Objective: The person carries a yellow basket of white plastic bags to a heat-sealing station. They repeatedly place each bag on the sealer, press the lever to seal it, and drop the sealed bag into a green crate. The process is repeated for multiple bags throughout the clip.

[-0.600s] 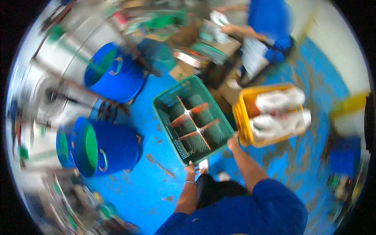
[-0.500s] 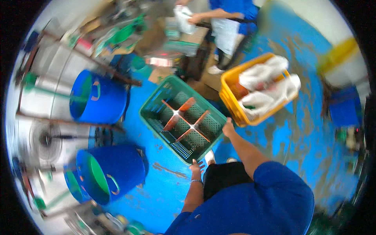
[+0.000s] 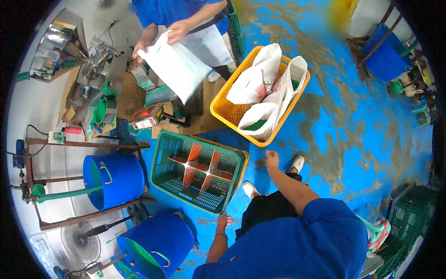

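A dark green plastic crate (image 3: 160, 162) with orange-brown crossed dividers sits over a yellow crate (image 3: 245, 163), whose edge shows along its far and right sides. My left hand (image 3: 223, 220) is at the green crate's near right corner, fingers stretched out; whether it touches the rim is unclear. Apart from the crate, my right hand (image 3: 272, 160) hangs over the floor with its fingers curled in and nothing visible in them. Just beyond it stands another yellow crate (image 3: 222, 111) holding several white sacks (image 3: 253, 83), some with green contents showing.
Across from me a co-worker's hands (image 3: 179, 31) hold a white sack (image 3: 174, 67) above a small scale (image 3: 147, 116). Blue barrels (image 3: 127, 179) lie tilted in a rusty frame (image 3: 86, 145) at left, near a fan (image 3: 80, 239). Green crates (image 3: 413, 211) stand at right.
My right hand has let go of the green crate, which has come down over a yellow crate. The co-worker's white sack now hangs spread between both hands. My view has turned.
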Available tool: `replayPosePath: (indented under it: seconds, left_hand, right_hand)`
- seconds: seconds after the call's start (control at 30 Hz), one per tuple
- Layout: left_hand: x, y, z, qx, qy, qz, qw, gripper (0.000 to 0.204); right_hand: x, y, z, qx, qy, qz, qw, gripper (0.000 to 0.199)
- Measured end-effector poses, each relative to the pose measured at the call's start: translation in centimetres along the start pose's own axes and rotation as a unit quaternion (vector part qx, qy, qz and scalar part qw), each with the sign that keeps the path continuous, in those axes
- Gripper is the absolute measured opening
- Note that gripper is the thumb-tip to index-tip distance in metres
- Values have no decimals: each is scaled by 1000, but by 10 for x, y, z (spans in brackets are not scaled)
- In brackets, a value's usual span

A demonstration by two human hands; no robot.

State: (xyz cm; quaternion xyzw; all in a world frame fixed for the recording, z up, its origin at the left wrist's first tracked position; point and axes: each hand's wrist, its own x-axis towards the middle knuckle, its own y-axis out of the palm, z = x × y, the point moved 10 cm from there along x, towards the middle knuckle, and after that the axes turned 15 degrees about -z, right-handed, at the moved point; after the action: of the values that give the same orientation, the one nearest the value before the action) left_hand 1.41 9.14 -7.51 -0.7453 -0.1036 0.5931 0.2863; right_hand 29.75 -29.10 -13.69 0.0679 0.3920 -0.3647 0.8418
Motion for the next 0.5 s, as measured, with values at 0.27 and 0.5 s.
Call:
replayPosePath:
  seconds: [0.27,0.5]
  left_hand:
    - [-106,42,-95,287,166,-143,933,31]
    - [-180,109,-265,343,279,-189,877,27]
  right_hand:
    - [155,9,194,-20,-235,-55,970,56]
    - [172,25,241,-200,-244,-184,931,49]
